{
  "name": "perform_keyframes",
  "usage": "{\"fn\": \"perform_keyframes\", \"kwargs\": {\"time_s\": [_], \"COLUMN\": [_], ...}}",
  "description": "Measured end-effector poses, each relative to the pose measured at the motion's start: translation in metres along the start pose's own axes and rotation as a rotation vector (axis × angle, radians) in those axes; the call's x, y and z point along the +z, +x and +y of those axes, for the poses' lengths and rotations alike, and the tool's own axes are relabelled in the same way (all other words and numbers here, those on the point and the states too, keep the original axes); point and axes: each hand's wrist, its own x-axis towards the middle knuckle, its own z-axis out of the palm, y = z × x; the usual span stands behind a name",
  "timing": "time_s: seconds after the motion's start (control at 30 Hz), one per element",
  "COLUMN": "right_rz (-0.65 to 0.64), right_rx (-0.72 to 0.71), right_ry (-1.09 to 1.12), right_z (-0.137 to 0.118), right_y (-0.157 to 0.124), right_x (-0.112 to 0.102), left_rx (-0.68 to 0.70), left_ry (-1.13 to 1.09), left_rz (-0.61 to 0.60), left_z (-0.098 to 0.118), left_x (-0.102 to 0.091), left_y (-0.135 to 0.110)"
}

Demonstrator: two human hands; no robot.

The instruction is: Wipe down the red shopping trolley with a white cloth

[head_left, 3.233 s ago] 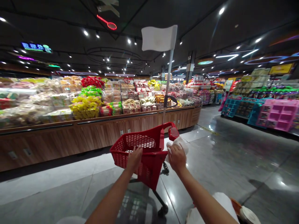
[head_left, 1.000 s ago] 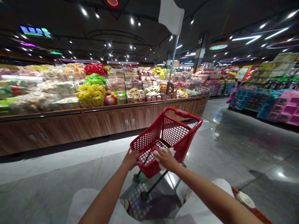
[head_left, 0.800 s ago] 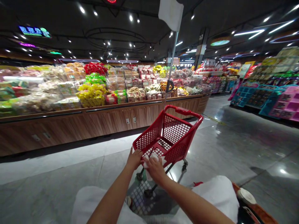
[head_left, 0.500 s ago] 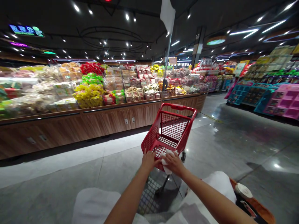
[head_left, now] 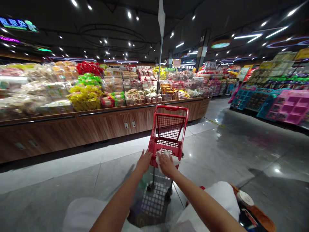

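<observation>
The red shopping cart (head_left: 169,127) stands directly ahead of the fingers, its near rim beneath them. The left hand (head_left: 144,161) rests at that rim's left corner, fingers extended and slightly parted; whether they curl under the edge cannot be determined. The right hand (head_left: 166,163), just beside it, holds a white cloth (head_left: 177,160) against the same rim, fingers a little spread over the fabric, which projects past them on both sides; the thumb's position is hidden. Beyond the fingertips, the basket interior is open to the upright grid panel. Below the fingers are two near casters (head_left: 168,195). To either side of the hands lies open grey floor (head_left: 212,161). The edge of the wood-fronted counter (head_left: 106,129) runs beyond the cart, left of the fingers and ahead. A pink rack (head_left: 291,106) stands well apart, far right.
</observation>
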Motion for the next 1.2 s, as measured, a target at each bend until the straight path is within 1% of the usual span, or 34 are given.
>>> {"fn": "perform_keyframes", "kwargs": {"time_s": [0.03,0.07,0.13,0.2,0.27,0.37,0.43,0.5,0.57,0.63,0.7,0.77,0.83,0.9,0.97,1.0,1.07,1.13,1.17,1.2], "right_rz": [-0.035,-0.064,-0.096,-0.095,-0.068,-0.002,0.021,0.011,-0.004,0.009,0.061,0.129,0.181,0.213,0.219,0.203,0.106,0.005,-0.002,0.049], "right_rx": [-0.042,-0.055,-0.016,0.028,0.027,-0.015,-0.048,-0.096,-0.14,-0.146,-0.13,-0.103,-0.081,-0.068,-0.064,-0.068,-0.134,-0.186,-0.177,-0.114], "right_ry": [-0.002,-0.004,-0.018,-0.044,-0.059,-0.032,-0.011,-0.008,-0.021,-0.041,-0.056,-0.061,-0.046,-0.01,0.037,0.064,0.132,0.187,0.199,0.191], "right_z": [0.01,0.02,0.035,0.037,0.02,-0.022,-0.044,-0.049,-0.037,-0.014,0.005,0.009,-0.005,-0.029,-0.052,-0.059,-0.058,-0.039,-0.027,-0.014], "right_y": [-0.004,-0.008,-0.017,-0.02,-0.015,0.003,0.012,0.014,0.007,-0.004,-0.014,-0.018,-0.015,-0.006,0.002,0.005,0.009,0.012,0.014,0.015], "right_x": [-0.008,-0.015,-0.025,-0.025,-0.017,0.0,0.007,0.008,0.005,0.003,0.004,0.009,0.018,0.028,0.033,0.032,0.021,-0.005,-0.023,-0.043], "left_rx": [0.003,0.005,0.012,-0.008,-0.051,-0.077,-0.075,-0.082,-0.089,-0.094,-0.099,-0.108,-0.122,-0.133,-0.139,-0.148,-0.18,-0.199,-0.185,-0.157], "left_ry": [-0.012,-0.026,-0.061,-0.102,-0.15,-0.217,-0.233,-0.227,-0.221,-0.231,-0.261,-0.288,-0.289,-0.255,-0.193,-0.153,-0.061,0.022,0.048,0.062], "left_rz": [-0.004,-0.007,-0.004,0.013,0.048,0.1,0.099,0.075,0.055,0.062,0.102,0.146,0.157,0.134,0.093,0.083,0.099,0.146,0.153,0.14], "left_z": [-0.004,-0.007,-0.01,-0.007,-0.003,0.0,-0.006,-0.015,-0.025,-0.031,-0.031,-0.025,-0.015,-0.004,0.005,0.008,0.015,0.02,0.022,0.024], "left_x": [-0.002,-0.003,-0.001,0.006,0.015,0.024,0.022,0.015,0.007,0.003,0.005,0.011,0.016,0.015,0.007,0.002,-0.01,-0.018,-0.02,-0.02], "left_y": [-0.003,-0.007,-0.014,-0.02,-0.026,-0.036,-0.043,-0.051,-0.059,-0.066,-0.071,-0.072,-0.071,-0.07,-0.068,-0.068,-0.065,-0.06,-0.056,-0.053]}}
